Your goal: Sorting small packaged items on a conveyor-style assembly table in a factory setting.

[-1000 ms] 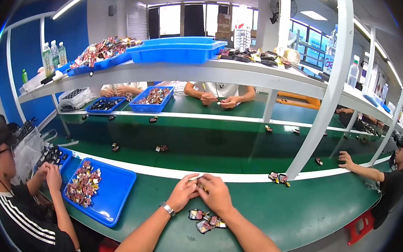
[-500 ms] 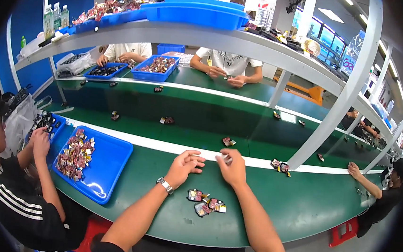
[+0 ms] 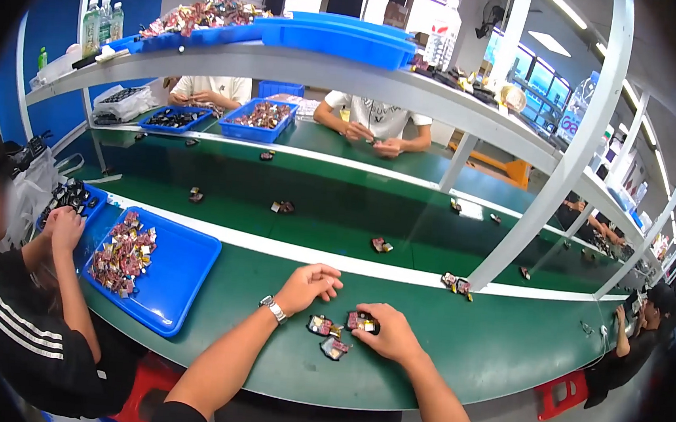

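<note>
Black-cased circuit module (image 3: 359, 321): at the right hand's fingertips, reddish board uppermost; whether it bears on the green worktop (image 3: 261, 376) or sits just above it, I cannot tell from where I stand.
Right hand (image 3: 393, 334): thumb and fingers closed on the module's right end, gripping it.
Left hand (image 3: 310, 287): fingers parted and loosely bent, nothing between them; over the worktop, between the white rail (image 3: 272, 245) and the loose modules.
Wristwatch (image 3: 273, 309): silver band, left wrist.
Loose modules (image 3: 334, 349): 2 of similar look, on the worktop, left of and nearer the wearer than the gripped piece.
Post-foot modules (image 3: 449, 280): small cluster on the rail, beside the slanting white post (image 3: 542, 191).
Green conveyor belt (image 3: 322, 210): beyond the rail; several similar modules spaced well apart along it.
Blue tray (image 3: 178, 278): on the worktop, left; heap of reddish circuit boards (image 3: 122, 256) along its left side.
Co-worker (image 3: 30, 345): seated at far left, 2 hands together beside a bin of black parts (image 3: 73, 196).
</note>
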Motion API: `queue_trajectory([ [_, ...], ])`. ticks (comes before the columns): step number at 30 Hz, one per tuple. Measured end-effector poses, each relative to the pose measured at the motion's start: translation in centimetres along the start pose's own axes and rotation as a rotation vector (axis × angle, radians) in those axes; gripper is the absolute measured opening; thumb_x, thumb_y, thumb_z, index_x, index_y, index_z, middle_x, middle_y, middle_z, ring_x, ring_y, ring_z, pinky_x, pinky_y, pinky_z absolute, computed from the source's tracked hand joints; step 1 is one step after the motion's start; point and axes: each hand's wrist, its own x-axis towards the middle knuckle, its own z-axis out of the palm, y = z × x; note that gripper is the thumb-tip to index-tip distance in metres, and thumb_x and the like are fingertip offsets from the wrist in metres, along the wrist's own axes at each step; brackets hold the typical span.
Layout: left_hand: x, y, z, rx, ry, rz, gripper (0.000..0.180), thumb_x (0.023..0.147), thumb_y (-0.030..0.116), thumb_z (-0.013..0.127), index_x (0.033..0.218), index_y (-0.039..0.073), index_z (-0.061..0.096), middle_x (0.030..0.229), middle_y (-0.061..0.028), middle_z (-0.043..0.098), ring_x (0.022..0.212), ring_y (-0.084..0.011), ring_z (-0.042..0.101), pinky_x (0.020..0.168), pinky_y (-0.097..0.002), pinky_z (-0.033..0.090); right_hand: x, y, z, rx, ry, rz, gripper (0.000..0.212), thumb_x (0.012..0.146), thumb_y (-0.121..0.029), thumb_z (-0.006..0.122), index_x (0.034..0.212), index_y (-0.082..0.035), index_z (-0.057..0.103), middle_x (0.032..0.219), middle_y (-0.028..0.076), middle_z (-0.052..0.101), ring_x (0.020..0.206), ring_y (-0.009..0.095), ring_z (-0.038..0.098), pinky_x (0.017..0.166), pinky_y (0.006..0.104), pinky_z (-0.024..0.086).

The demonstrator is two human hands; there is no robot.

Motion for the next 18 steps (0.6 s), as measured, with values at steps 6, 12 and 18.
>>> queue_trajectory([
  [6,-0.5,-0.3,0.1,-0.251,-0.040,-0.062,0.034,0.099,0.012,0.052,0.128,-0.006,0.051,0.114,-0.0133,0.063,0.096,-0.0195,0.066,0.086,-0.0329,0.056,5.9,-1.7,2.4,0.085,0.484,-0.059,0.044,0.075,-0.020,0.078,0.112,-0.001,0.064,0.104,0.016,0.068,0.094,0.033,0.064,0.083,0.0398,0.051],
  [12,-0.3,-0.4,0.5,-0.334,-0.036,-0.070,0.037,0.101,0.012,0.048,0.133,-0.005,0.046,0.124,-0.0126,0.058,0.111,-0.0204,0.061,0.097,-0.0361,0.053,6.7,-1.5,4.5,0.132,0.584,-0.034,0.040,0.075,-0.014,0.077,0.110,-0.002,0.064,0.102,0.015,0.068,0.094,0.033,0.063,0.083,0.0404,0.051],
  [18,0.1,0.3,0.9,-0.366,0.113,-0.040,0.034,0.101,0.012,0.046,0.130,-0.006,0.047,0.123,-0.0144,0.059,0.111,-0.0243,0.061,0.095,-0.0369,0.054,6.9,-0.5,5.7,0.098,0.588,-0.073,0.037,0.078,-0.006,0.073,0.114,-0.001,0.065,0.097,0.017,0.069,0.080,0.027,0.068,0.075,0.0363,0.055],
])
